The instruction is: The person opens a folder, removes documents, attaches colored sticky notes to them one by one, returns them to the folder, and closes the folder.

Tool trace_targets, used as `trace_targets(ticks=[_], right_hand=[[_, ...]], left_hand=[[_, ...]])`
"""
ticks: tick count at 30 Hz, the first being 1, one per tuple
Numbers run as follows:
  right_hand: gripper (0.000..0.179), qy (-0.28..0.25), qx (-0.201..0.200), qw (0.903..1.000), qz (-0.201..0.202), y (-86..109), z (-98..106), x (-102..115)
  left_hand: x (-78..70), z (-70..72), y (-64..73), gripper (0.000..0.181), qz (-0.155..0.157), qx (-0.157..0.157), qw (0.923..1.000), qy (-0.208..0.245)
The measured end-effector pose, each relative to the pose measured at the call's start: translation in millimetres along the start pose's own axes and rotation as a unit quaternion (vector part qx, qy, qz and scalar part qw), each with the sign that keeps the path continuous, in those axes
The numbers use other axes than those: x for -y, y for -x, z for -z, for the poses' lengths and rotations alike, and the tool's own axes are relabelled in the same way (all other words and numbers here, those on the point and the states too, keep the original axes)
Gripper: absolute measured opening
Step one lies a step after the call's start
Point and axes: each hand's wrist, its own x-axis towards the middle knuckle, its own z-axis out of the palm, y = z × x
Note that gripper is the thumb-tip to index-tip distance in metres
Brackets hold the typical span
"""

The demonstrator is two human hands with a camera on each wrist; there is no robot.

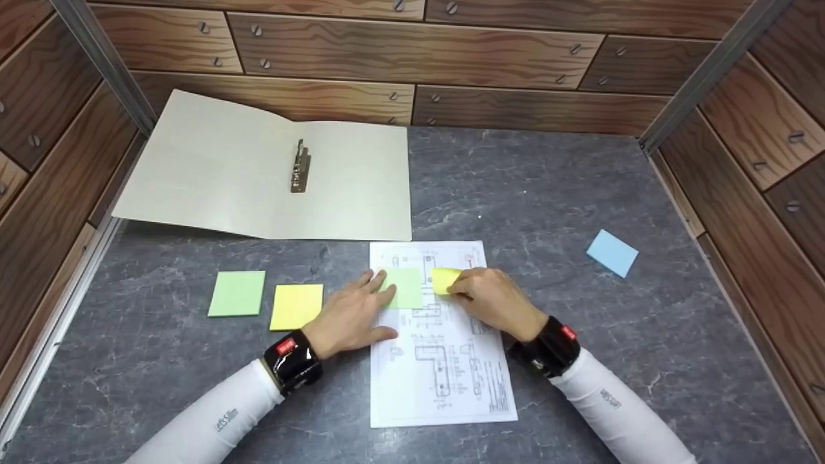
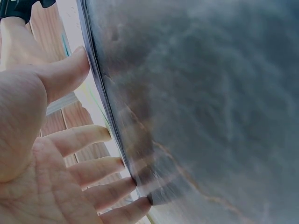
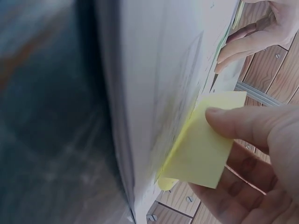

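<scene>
A printed technical drawing [image 1: 412, 380] lies on the dark table. On its upper left part sits a green sticky note [image 1: 406, 290]. My left hand [image 1: 351, 316] rests with spread fingers at that note's left edge, the thumb on the paper's edge. Between thumb and fingers my right hand [image 1: 496, 299] pinches a yellow sticky note [image 1: 443, 281], just right of the green one. In the right wrist view the yellow note [image 3: 205, 144] stands tilted off the sheet, its far edge at the paper and the thumb on its face.
An open cream lever-arch folder [image 1: 361, 180] with a metal clip [image 1: 300, 169] lies at the back left. Left of the drawing are a green note pad [image 1: 236, 293] and a yellow note pad [image 1: 295, 306]. A blue note pad [image 1: 612, 252] lies at right. Wood-patterned walls [image 1: 503, 58] enclose the table.
</scene>
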Motion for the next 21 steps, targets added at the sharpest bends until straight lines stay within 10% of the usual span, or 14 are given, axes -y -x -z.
trace_targets(ticks=[21], right_hand=[[0.017, 0.019, 0.045, 0.9979, 0.042, 2.3, 1.5, 0.5]], left_hand=[[0.7, 0.5, 0.7, 0.082, -0.003, 0.004, 1.0000, 0.002]])
